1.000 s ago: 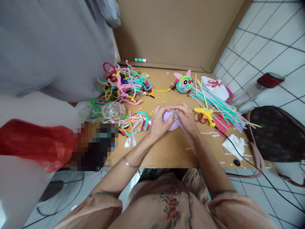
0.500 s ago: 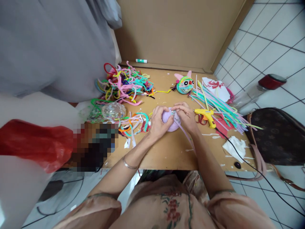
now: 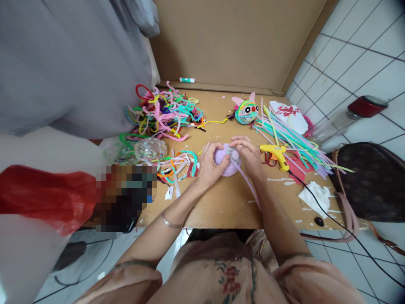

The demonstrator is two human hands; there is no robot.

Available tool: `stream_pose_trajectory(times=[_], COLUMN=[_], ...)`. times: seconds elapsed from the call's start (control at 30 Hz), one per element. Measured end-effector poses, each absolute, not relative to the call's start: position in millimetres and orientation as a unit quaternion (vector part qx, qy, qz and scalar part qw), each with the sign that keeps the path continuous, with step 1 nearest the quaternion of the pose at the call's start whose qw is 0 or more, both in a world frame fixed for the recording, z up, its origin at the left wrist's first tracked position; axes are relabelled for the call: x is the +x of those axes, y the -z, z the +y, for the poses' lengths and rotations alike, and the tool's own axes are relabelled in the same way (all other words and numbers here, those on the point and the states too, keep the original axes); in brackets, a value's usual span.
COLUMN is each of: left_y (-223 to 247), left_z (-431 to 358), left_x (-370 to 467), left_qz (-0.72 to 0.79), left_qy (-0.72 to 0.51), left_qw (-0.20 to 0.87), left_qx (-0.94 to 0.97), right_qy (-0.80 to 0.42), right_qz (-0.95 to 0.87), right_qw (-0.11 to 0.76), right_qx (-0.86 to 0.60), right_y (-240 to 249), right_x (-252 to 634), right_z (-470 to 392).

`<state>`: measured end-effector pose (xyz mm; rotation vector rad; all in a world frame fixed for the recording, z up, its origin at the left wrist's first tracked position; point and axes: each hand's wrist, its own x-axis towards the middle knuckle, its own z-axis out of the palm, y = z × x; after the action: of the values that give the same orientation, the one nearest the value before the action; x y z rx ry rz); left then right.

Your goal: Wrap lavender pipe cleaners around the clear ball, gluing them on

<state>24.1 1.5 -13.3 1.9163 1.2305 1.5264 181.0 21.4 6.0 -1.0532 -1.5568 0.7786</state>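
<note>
A round ball wound with lilac pipe cleaner (image 3: 223,164) is held low over the middle of the table. My left hand (image 3: 210,164) grips its left side, with the thumb across its front. At its upper right is my right hand (image 3: 247,150), fingertips touching the ball near a patch not covered in lilac. A loose lilac strand (image 3: 245,176) runs from the ball down toward my right forearm. Just right of my right hand lies a yellow glue gun (image 3: 276,155). Behind stands a finished-looking colorful ball figure (image 3: 247,112) with pink ears, eyes and a red nose.
Tangled pipe cleaners (image 3: 167,109) heap at the back left, near a clear ball (image 3: 151,150). Straight pipe cleaners (image 3: 291,139) lie at the right, beside a bottle (image 3: 363,107), a white cloth (image 3: 315,197) and a brown bag (image 3: 373,181). A black cord crosses the right side.
My right hand has lifted slightly away from the ball, its fingers a bit straighter, showing more of the uncovered patch. My left hand keeps its hold. The view has shifted slightly.
</note>
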Motion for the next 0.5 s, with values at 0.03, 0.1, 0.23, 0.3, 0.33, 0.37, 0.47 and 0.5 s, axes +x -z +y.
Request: stream_pose_trajectory(times=[0.03,0.1,0.23,0.3,0.33,0.37,0.47,0.5], left_y=[13,13,13,13,13,14,13,13], left_z=[2,1,1,1,2,2,2,2], left_x=[24,24,25,25,25,25,26,26], left_qz=[0.441,0.439,0.437,0.436,0.434,0.433,0.431,0.43], left_qy=[-0.546,-0.549,-0.551,-0.552,-0.553,-0.554,-0.554,-0.553], left_qw=[0.201,0.204,0.203,0.2,0.198,0.198,0.197,0.197], left_qx=[0.684,0.681,0.682,0.682,0.683,0.683,0.685,0.685], right_qy=[-0.316,-0.289,-0.228,-0.219,-0.219,-0.222,-0.23,-0.233], right_qz=[-0.644,-0.64,-0.65,-0.661,-0.665,-0.669,-0.678,-0.68], right_qw=[0.532,0.535,0.519,0.507,0.504,0.503,0.505,0.504], right_qx=[-0.449,-0.47,-0.506,-0.508,-0.505,-0.5,-0.483,-0.478], right_y=[-3,2,9,10,9,9,8,7], right_x=[182,184,185,184,183,182,179,178], right_z=[23,27,26,23,21,20,16,16])
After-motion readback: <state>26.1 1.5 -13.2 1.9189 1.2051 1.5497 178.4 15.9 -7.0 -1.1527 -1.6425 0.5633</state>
